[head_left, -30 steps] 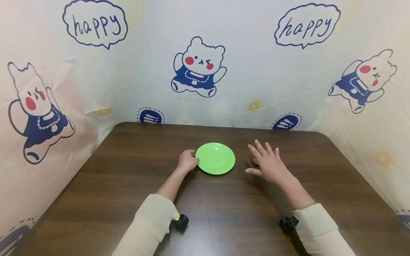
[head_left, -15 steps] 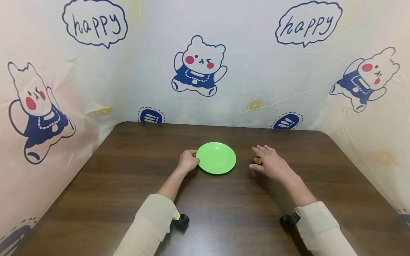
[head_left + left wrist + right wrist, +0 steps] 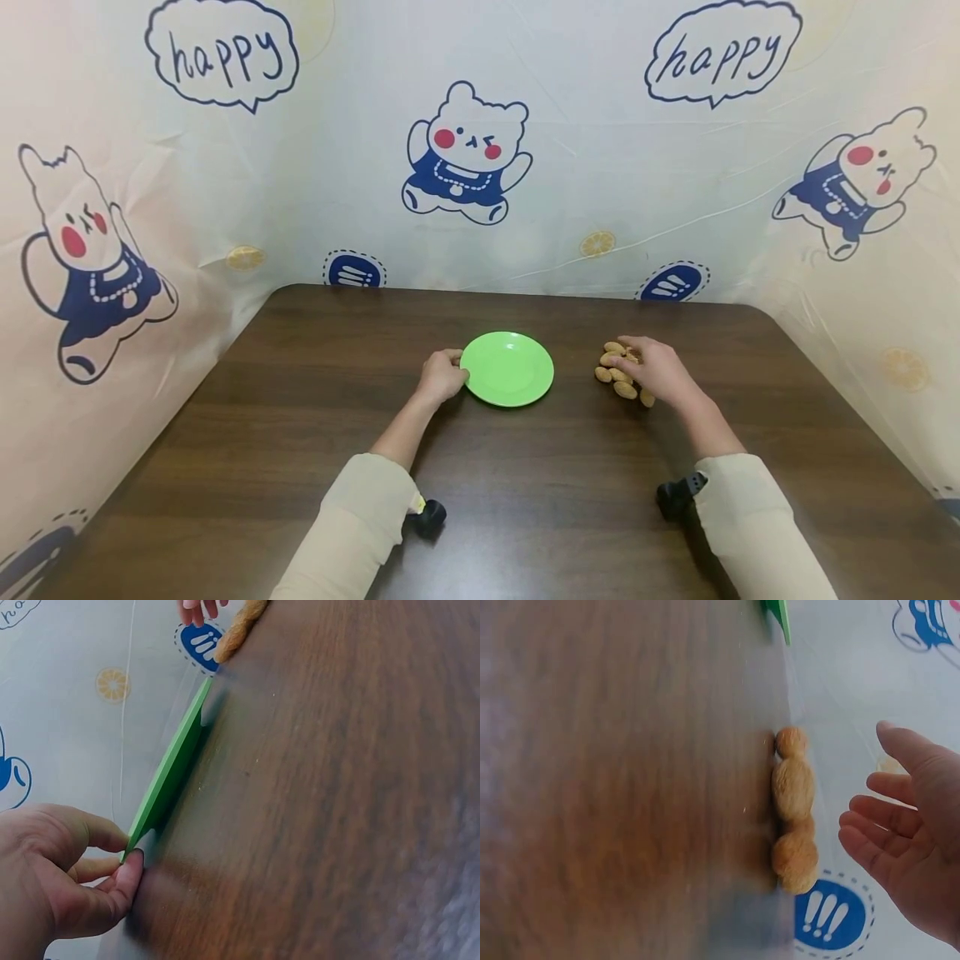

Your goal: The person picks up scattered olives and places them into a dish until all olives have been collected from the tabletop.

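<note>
A green plate (image 3: 507, 369) lies near the middle of the table. My left hand (image 3: 442, 377) pinches its left rim between thumb and fingers; in the left wrist view the plate (image 3: 169, 776) shows edge-on in that pinch. To the right of the plate is a small group of tan, oval nuts (image 3: 625, 390) that look like almonds in their shells. Over them hovers my right hand (image 3: 663, 373), hiding some. In the right wrist view, that hand (image 3: 922, 832) has loosely bent fingers with nothing between them, apart from the nuts (image 3: 793, 787).
The dark wooden table (image 3: 510, 483) has a printed cloth (image 3: 585, 150) hanging behind it and at both sides. Small black devices (image 3: 429, 518) sit at the cuffs of both light sleeves (image 3: 352, 517).
My right hand has drawn back to the right and its spread fingers have bent inward, uncovering several nuts. The left hand keeps its hold on the plate, which has hardly moved.
</note>
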A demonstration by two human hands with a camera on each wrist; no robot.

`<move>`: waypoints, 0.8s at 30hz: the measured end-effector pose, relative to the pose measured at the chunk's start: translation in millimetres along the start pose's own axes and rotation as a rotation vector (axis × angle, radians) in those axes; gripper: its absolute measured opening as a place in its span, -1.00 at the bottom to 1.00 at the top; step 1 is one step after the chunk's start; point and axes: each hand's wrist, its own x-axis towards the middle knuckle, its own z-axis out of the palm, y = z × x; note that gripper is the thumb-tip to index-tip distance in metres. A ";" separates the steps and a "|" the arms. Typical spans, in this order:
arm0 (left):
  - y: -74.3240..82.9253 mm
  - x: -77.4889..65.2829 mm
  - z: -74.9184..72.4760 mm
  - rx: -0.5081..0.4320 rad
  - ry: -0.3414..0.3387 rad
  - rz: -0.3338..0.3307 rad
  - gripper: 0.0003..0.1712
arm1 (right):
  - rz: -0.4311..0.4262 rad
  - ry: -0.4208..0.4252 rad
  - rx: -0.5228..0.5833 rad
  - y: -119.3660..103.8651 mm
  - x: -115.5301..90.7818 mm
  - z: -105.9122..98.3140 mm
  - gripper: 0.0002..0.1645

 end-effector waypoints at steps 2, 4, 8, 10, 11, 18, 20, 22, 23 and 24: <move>-0.2 0.0 0.0 0.002 0.002 0.004 -0.42 | 0.018 0.016 0.022 6.5 1.5 0.1 -0.41; -0.3 -0.2 -0.2 0.001 0.001 0.007 -0.42 | 0.046 0.035 0.063 13.0 3.1 0.3 -0.44; -0.2 -1.2 -1.1 -0.014 -0.007 -0.002 -0.42 | 0.118 0.066 0.153 23.7 6.7 -0.2 -0.42; 0.3 -1.4 -1.3 -0.022 -0.010 -0.010 -0.43 | 0.158 0.071 0.184 28.6 8.9 -1.2 -0.39; 0.5 -1.6 -1.5 -0.021 -0.011 -0.010 -0.43 | 0.175 0.073 0.195 30.4 10.0 -1.6 -0.37; 0.9 -0.7 -1.6 0.008 -0.005 -0.003 -0.43 | 0.284 0.052 0.241 36.2 16.8 -5.3 -0.30; 0.5 -1.0 -1.3 0.006 -0.004 -0.003 -0.43 | 0.304 0.041 0.241 35.8 17.9 -5.5 -0.30; 0.0 -1.2 -0.6 0.004 -0.002 -0.002 -0.43 | 0.321 0.028 0.235 35.7 19.1 -5.2 -0.31; -0.3 -1.3 -0.3 0.003 -0.002 -0.001 -0.43 | 0.328 0.022 0.232 35.7 19.7 -4.9 -0.32; -0.5 -1.5 0.0 0.001 -0.002 -0.002 -0.43 | 0.337 0.014 0.233 35.8 20.2 -4.4 -0.33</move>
